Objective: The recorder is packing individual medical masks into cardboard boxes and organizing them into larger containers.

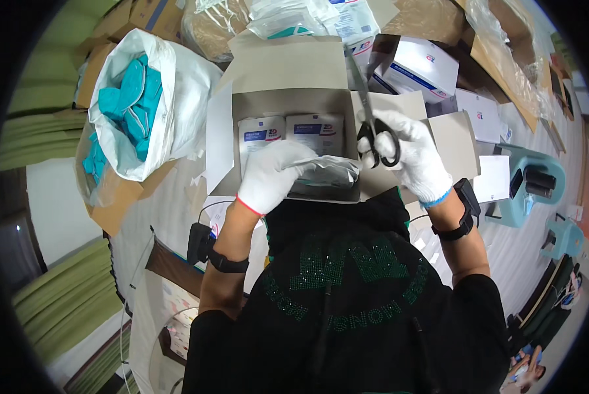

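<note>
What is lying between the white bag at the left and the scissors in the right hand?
In the head view, the open box with white packets lies between them.

You have: gloved hands (271, 172) (418, 157), 2; scissors (368, 108), 1; box (294, 100) before you, 1; packets (261, 133) (315, 134) (334, 171) there, 3 visible; stools (554, 165) (565, 236), 2.

Appears to be an indoor packing room in a home or a workshop; cannot tell which. Identified by brown cartons (156, 18), white boxes (424, 65) and a bag (192, 98) of green pieces (133, 82). Furnished with blue stools (562, 243) toward the right edge of the plank floor (509, 262) and hung with green curtains (64, 289) beyond its left edge.
</note>
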`<control>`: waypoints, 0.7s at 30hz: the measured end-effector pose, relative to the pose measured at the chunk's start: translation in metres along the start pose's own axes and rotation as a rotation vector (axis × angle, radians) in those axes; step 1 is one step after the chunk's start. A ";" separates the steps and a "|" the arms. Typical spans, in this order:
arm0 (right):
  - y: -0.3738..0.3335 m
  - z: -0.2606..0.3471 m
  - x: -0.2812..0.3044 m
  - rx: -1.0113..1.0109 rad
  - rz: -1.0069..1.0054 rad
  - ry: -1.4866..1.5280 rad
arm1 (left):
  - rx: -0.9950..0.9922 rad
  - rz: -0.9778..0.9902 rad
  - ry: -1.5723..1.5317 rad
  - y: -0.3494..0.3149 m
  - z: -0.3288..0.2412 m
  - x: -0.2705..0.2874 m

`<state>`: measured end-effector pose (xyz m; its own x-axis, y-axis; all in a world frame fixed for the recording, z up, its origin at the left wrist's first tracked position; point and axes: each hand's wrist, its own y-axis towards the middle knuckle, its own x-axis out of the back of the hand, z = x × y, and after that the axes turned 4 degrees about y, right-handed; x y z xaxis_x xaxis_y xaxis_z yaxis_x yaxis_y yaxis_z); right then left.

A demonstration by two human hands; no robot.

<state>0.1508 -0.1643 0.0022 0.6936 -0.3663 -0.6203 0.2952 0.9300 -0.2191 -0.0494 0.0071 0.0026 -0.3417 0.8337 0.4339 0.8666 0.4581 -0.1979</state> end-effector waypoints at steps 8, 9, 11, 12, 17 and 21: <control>-0.009 -0.002 -0.003 -0.049 -0.060 0.079 | -0.303 0.015 0.270 0.002 0.000 -0.003; -0.010 -0.004 0.001 -0.024 -0.065 0.010 | -0.265 -0.027 0.222 0.004 0.003 0.000; -0.016 0.009 -0.004 0.020 -0.077 -0.258 | -0.164 -0.140 0.119 0.005 0.001 0.010; -0.019 0.018 -0.006 0.063 -0.096 -0.528 | -0.223 -0.155 0.119 0.008 0.007 0.018; -0.033 0.046 -0.002 0.153 -0.096 -0.888 | -0.253 -0.151 -0.008 0.003 0.005 0.036; -0.035 0.050 0.007 0.192 0.003 -0.948 | -0.289 -0.148 -0.016 0.002 0.016 0.041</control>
<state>0.1777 -0.2011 0.0431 0.9119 -0.3146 0.2635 0.3361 0.9410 -0.0399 -0.0676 0.0475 0.0056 -0.4750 0.7705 0.4252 0.8739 0.4698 0.1248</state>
